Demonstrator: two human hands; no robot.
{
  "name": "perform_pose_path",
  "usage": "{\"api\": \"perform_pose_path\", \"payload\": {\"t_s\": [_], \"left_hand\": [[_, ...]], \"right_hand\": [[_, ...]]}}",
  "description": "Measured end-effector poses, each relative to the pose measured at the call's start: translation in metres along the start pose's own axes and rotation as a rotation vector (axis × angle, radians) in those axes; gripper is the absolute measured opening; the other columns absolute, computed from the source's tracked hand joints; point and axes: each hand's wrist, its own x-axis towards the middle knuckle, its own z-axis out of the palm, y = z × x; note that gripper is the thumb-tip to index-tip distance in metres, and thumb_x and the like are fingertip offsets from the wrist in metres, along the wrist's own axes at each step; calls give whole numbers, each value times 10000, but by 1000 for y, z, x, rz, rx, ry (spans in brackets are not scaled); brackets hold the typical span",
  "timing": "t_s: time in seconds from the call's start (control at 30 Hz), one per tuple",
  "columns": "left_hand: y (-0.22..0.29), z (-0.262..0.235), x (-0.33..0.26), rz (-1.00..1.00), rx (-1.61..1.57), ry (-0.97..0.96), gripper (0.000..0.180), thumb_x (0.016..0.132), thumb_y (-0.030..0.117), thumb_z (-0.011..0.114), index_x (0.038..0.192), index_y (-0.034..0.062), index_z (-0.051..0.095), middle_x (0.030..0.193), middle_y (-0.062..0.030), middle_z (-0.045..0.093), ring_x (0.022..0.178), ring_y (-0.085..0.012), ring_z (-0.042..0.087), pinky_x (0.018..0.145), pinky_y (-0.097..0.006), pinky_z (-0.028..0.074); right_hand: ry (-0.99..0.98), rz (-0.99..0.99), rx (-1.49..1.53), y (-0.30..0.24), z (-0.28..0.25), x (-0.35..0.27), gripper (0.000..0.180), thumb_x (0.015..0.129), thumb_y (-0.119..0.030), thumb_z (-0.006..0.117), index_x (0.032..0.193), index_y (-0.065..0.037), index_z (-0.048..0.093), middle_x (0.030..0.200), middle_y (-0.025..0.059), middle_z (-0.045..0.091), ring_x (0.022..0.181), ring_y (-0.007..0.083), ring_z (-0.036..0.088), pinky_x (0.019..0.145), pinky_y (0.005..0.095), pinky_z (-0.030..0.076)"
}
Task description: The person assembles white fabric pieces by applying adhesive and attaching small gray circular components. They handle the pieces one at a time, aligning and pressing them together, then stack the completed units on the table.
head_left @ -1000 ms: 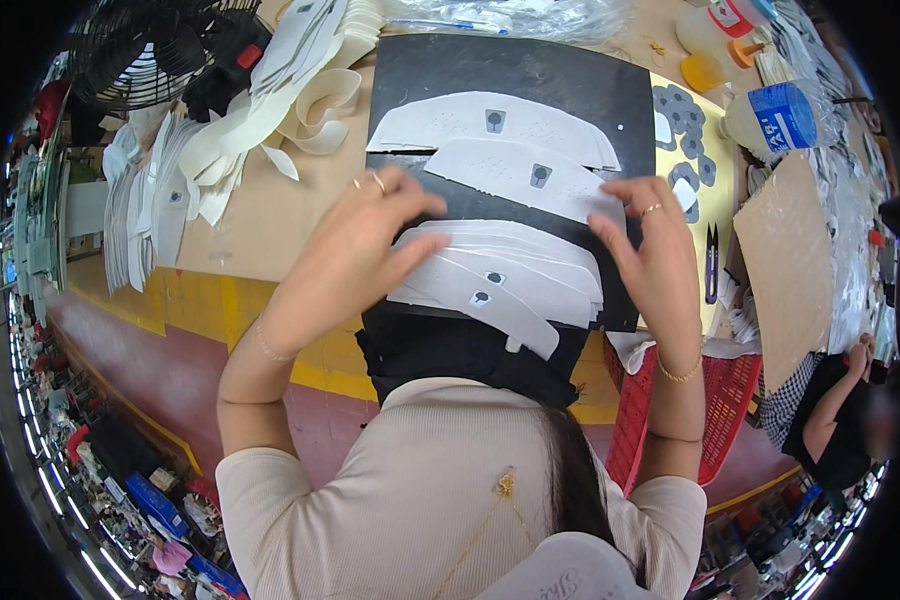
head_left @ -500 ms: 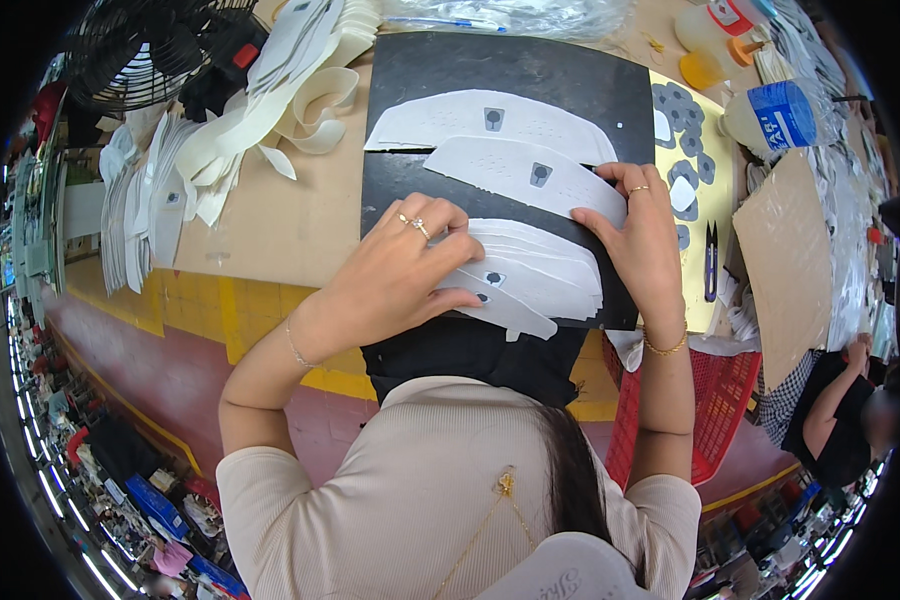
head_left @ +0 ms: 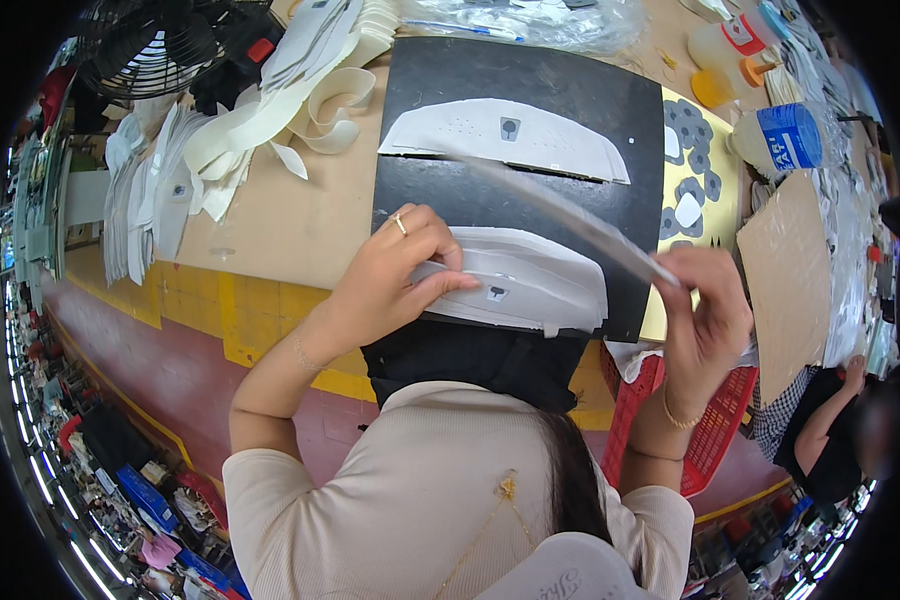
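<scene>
Between the thumb and fingers of my right hand (head_left: 708, 315), a thin pale curved fabric panel (head_left: 580, 218) is pinched at one end. It is raised, tilted nearly edge-on and smeared by motion. My left hand (head_left: 407, 265) grips the left end of a fanned stack of white curved panels (head_left: 560, 272) at the near edge of a black board (head_left: 520, 70). The top panel there bears a small dark patch. Farther back, another white panel (head_left: 450, 127) with a grey patch lies flat beside a dark slit in the board.
Right of the board, a yellow sheet (head_left: 727, 200) carries several grey cut-outs. Bottles, including one with a blue label (head_left: 785, 135), stand beyond it. White strips (head_left: 240, 120) and a black fan (head_left: 160, 50) are at the left. A red basket (head_left: 705, 430) sits below the table edge.
My right hand has lifted the nearer of the two panels off the board and drawn it right, tilting it. My left hand has shifted slightly down and left on the stack.
</scene>
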Motion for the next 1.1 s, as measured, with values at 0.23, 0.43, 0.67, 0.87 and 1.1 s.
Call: {"api": "perform_pose_path", "payload": {"t_s": [0.23,0.43,0.67,0.87,1.1], "left_hand": [[-6,5,4,-242,-70,86,188,811,132,777,876,23,639,838,-64,572,798,-199,554,728,-306,467],[-21,-27,34,-188,152,218,227,803,153,795,915,5,665,977,-78,602,899,-175,591,811,-292,475],[-41,-11,89,259,467,25,402,728,300,818,995,71,623,1245,-90,592,1175,-297,531,999,-405,435],[-55,-9,97,308,457,1,306,782,226,777,1003,49,660,1106,-88,685,1014,-254,626,893,-362,492],[-60,0,94,349,449,254,236,852,93,676,1086,88,650,1013,-59,686,707,-256,669,646,-334,536]], "right_hand": [[-394,348,381,-17,-2,-11,178,768,-41,780,914,-6,685,818,77,658,720,155,615,631,251,459],[-377,287,-93,-1,31,-15,218,778,-62,779,960,-12,670,875,84,608,779,201,598,727,287,484],[-200,177,-266,-3,23,1,258,748,-109,803,956,-27,674,906,93,589,886,273,576,772,356,471],[-146,192,-206,11,21,8,179,779,-79,774,913,-12,675,902,95,617,842,266,593,731,340,479],[-171,43,-204,29,44,32,134,814,-63,733,927,-17,678,932,86,638,892,267,592,778,341,475]]}}
